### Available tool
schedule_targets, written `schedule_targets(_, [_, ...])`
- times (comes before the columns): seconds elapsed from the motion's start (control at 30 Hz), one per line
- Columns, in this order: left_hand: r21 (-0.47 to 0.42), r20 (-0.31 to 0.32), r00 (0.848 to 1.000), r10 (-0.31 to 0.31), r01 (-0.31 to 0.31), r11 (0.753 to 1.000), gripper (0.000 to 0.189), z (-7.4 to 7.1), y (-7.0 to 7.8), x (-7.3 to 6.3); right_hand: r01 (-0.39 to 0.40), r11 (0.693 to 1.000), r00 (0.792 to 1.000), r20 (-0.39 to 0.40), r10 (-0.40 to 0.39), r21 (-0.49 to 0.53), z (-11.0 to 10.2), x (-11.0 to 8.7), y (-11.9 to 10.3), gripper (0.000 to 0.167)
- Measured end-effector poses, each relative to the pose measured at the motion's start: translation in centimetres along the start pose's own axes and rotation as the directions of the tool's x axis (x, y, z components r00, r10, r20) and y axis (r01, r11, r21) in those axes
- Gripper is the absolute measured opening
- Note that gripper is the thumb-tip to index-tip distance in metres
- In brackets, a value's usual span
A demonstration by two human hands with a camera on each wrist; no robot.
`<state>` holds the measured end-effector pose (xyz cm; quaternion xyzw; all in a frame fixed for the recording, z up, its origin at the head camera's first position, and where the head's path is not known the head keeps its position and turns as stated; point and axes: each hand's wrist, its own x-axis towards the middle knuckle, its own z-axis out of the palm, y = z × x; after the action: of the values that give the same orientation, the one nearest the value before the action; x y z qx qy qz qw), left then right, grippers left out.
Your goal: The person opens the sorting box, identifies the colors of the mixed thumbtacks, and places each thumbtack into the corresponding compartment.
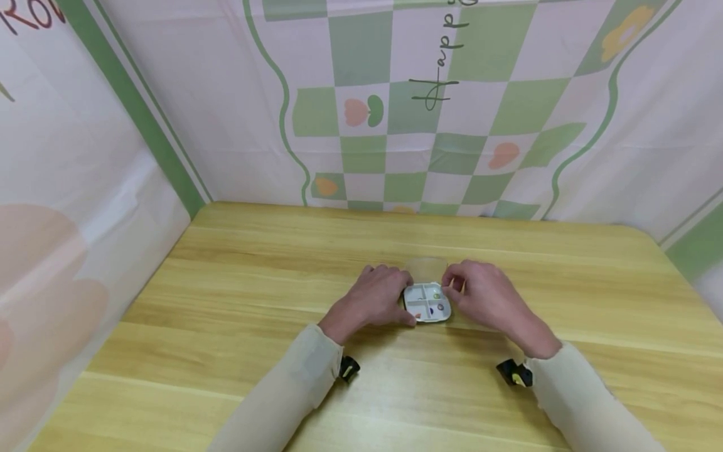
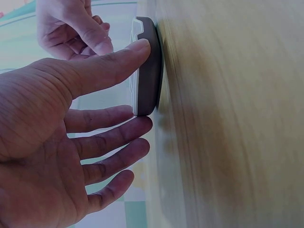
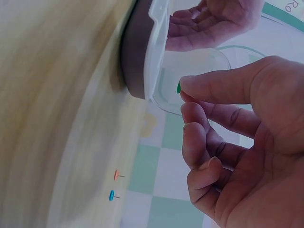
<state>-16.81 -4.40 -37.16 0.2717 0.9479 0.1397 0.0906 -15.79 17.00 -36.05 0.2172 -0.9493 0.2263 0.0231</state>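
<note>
A small four-compartment case (image 1: 427, 302) with a white tray, a dark base and a raised clear lid (image 1: 427, 269) sits on the table. My left hand (image 1: 375, 295) grips its left side, thumb (image 2: 138, 46) at the near corner and index finger at the far one; the other fingers are extended. Over the right edge of the case, my right hand (image 1: 488, 295) pinches a small green thumbtack (image 3: 178, 88) between thumb and index finger, mostly hidden by the fingertips. Small coloured pieces lie in the compartments.
An orange thumbtack (image 3: 117, 175) and a blue thumbtack (image 3: 112, 195) lie on the wooden table (image 1: 254, 263) near my right hand, points up. A printed checkered cloth (image 1: 361, 154) hangs behind the table. Each sleeve cuff carries a black wrist device (image 1: 349, 368).
</note>
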Motion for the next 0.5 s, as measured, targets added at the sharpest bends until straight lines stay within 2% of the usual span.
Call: schedule_targets(0.5, [0.004, 0.001, 1.0, 0.002, -0.002, 1.0, 0.06, 0.0, -0.1, 0.0, -0.024, 1.0, 0.999, 0.03, 0.024, 0.003, 1.3, 0.1, -0.2, 0.009])
